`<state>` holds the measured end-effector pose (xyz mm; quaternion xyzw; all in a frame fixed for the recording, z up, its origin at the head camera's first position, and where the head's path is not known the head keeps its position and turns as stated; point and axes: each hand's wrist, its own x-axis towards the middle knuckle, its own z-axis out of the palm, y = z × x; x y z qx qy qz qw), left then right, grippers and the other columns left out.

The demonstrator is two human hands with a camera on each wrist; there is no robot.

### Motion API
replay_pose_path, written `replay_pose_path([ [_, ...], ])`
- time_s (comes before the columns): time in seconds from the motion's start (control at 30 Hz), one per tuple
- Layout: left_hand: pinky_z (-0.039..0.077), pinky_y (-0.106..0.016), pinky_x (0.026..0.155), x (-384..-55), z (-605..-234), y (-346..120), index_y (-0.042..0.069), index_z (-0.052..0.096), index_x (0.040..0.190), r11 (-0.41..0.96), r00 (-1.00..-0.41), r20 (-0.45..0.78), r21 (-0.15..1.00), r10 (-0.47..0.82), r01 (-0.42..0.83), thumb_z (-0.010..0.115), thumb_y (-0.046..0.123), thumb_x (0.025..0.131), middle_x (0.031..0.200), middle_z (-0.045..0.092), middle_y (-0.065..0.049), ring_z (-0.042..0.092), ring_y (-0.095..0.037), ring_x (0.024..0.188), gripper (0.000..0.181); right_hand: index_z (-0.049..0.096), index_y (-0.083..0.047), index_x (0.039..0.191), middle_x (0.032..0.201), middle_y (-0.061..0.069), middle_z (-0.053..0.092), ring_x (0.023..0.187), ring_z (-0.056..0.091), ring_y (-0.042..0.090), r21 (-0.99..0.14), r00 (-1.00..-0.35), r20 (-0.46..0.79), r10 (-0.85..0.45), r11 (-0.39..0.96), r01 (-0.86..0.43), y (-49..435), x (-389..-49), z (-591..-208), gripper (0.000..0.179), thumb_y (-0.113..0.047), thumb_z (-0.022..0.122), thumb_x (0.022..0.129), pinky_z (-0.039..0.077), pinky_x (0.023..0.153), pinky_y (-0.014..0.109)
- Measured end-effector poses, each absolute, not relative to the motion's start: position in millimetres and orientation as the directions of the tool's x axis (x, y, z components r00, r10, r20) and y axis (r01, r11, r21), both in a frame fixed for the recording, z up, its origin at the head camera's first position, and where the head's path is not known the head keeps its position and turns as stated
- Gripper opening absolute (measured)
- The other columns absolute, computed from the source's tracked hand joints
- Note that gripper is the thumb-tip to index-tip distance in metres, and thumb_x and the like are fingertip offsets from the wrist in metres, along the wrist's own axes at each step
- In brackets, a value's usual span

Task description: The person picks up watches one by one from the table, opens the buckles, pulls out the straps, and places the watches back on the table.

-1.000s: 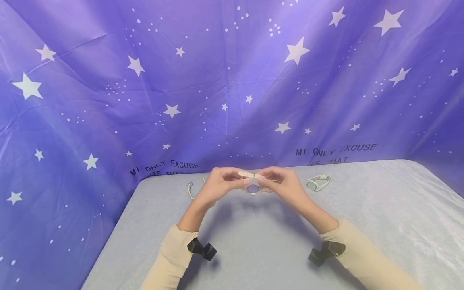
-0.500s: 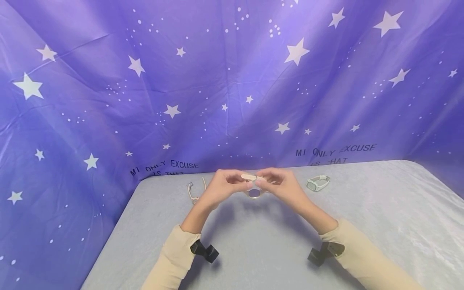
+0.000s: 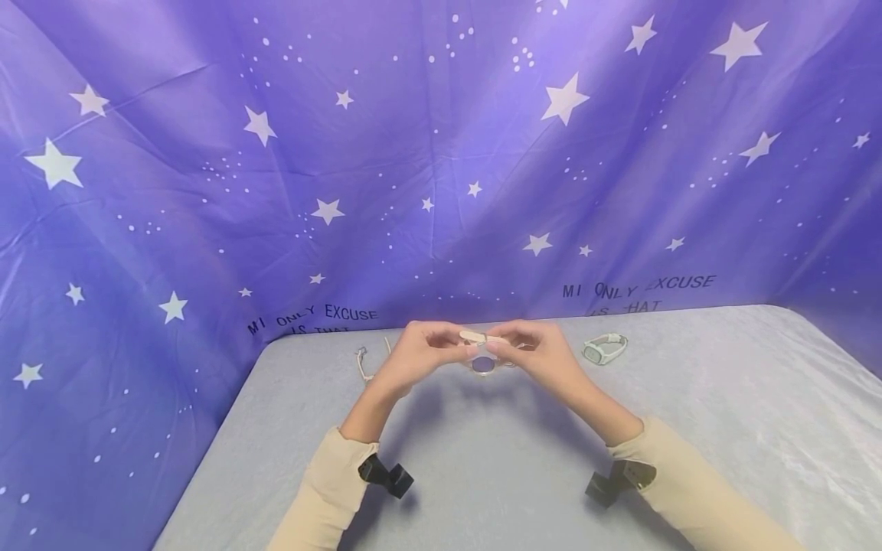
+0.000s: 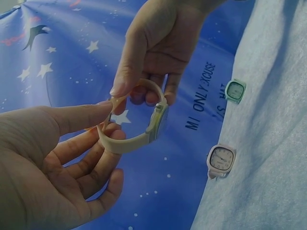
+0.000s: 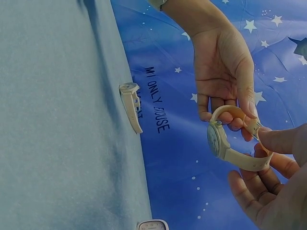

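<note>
Cream watch (image 3: 483, 367) is hanging in a loop from the left grip (image 3: 416, 356) and right grip (image 3: 547, 352), above the counter (image 3: 482, 474).

Both grips are pinching its strap (image 4: 125, 145) between thumb and fingers, their tips nearly meeting. The counter is stretching along the near side and widely to the right. Its back edge is running just beyond the grips, with a green watch (image 3: 603, 350) lying well apart on the right, a second cream watch (image 5: 130, 105) on the left and a square-faced watch (image 4: 221, 159) resting near that edge. The grey surface is looking soft and mottled, and a violet, starry backdrop (image 3: 386, 161) is hanging along the back and left edges.
</note>
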<state>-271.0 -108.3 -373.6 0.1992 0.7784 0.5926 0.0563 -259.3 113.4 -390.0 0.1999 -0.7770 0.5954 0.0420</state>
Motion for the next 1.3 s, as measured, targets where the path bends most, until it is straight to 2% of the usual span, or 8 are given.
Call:
replay_pose_path([
  [0.13,0.06,-0.03,0.079,-271.1,-371.6,-109.4,-0.002,0.076,0.107,0.219,-0.914,0.146,0.945,0.38,0.242,0.082,0.009,0.084,0.089,0.077,-0.016,0.07,-0.012,0.075,0.027,0.074,-0.002,0.111,0.101,0.017,0.077,0.081,0.073,0.018,-0.906,-0.919,0.301,-0.255,0.226,-0.359,113.9,-258.9,-389.9,0.024,-0.017,0.076,0.092,0.064,0.074,0.035],
  [0.33,0.062,-0.036,0.083,-272.4,-370.7,-110.9,-0.002,0.076,0.109,0.219,-0.914,0.14,0.947,0.381,0.236,0.082,0.009,0.084,0.093,0.078,-0.016,0.072,-0.013,0.077,0.028,0.074,-0.002,0.109,0.1,0.017,0.077,0.081,0.073,0.017,-0.906,-0.924,0.297,-0.24,0.236,-0.352,113.3,-258.1,-389.0,0.024,-0.018,0.076,0.092,0.063,0.072,0.032],
  [0.6,0.061,-0.03,0.082,-274.3,-371.9,-113.4,-0.002,0.076,0.11,0.222,-0.917,0.138,0.947,0.375,0.233,0.082,0.01,0.084,0.095,0.078,-0.016,0.072,-0.013,0.078,0.029,0.074,-0.004,0.11,0.101,0.015,0.077,0.082,0.073,0.016,-0.902,-0.931,0.287,-0.224,0.264,-0.342,113.2,-257.2,-387.9,0.024,-0.021,0.076,0.093,0.064,0.075,0.036],
  [0.73,0.061,-0.036,0.084,-273.7,-371.9,-112.2,-0.001,0.076,0.11,0.224,-0.919,0.137,0.947,0.369,0.231,0.082,0.009,0.084,0.094,0.078,-0.015,0.072,-0.013,0.077,0.028,0.073,-0.003,0.109,0.101,0.016,0.077,0.082,0.073,0.015,-0.897,-0.924,0.302,-0.233,0.258,-0.358,113.3,-257.4,-388.1,0.023,-0.019,0.074,0.093,0.063,0.075,0.032],
  [0.93,0.061,-0.037,0.082,-271.3,-372.0,-109.0,-0.001,0.076,0.109,0.217,-0.915,0.143,0.947,0.378,0.237,0.081,0.007,0.084,0.092,0.077,-0.016,0.071,-0.014,0.076,0.027,0.072,-0.004,0.112,0.094,0.014,0.076,0.082,0.071,0.016,-0.888,-0.916,0.309,-0.255,0.267,-0.374,113.6,-257.5,-389.1,0.026,-0.019,0.076,0.092,0.061,0.075,0.031],
  [1.03,0.061,-0.035,0.081,-270.3,-372.2,-107.2,-0.001,0.076,0.109,0.217,-0.911,0.143,0.946,0.386,0.24,0.082,0.008,0.084,0.092,0.077,-0.016,0.07,-0.014,0.076,0.027,0.073,-0.003,0.113,0.094,0.014,0.076,0.081,0.072,0.021,-0.899,-0.919,0.297,-0.261,0.248,-0.361,113.1,-257.7,-389.6,0.028,-0.019,0.077,0.091,0.061,0.075,0.031],
  [1.2,0.061,-0.044,0.085,-269.0,-372.2,-105.6,0.0,0.076,0.11,0.211,-0.906,0.141,0.947,0.399,0.241,0.082,0.009,0.084,0.092,0.077,-0.016,0.072,-0.017,0.077,0.028,0.073,0.001,0.113,0.1,0.02,0.076,0.083,0.074,0.033,-0.919,-0.921,0.292,-0.257,0.192,-0.345,111.9,-257.6,-389.2,0.028,-0.014,0.077,0.09,0.064,0.075,0.033],
  [1.3,0.062,-0.043,0.084,-269.2,-372.4,-106.0,0.0,0.077,0.11,0.211,-0.906,0.144,0.947,0.399,0.243,0.082,0.01,0.085,0.093,0.078,-0.015,0.073,-0.019,0.079,0.028,0.073,0.001,0.113,0.103,0.021,0.076,0.084,0.074,0.034,-0.92,-0.922,0.297,-0.25,0.184,-0.346,111.6,-257.4,-388.6,0.027,-0.013,0.078,0.089,0.064,0.075,0.033],
])
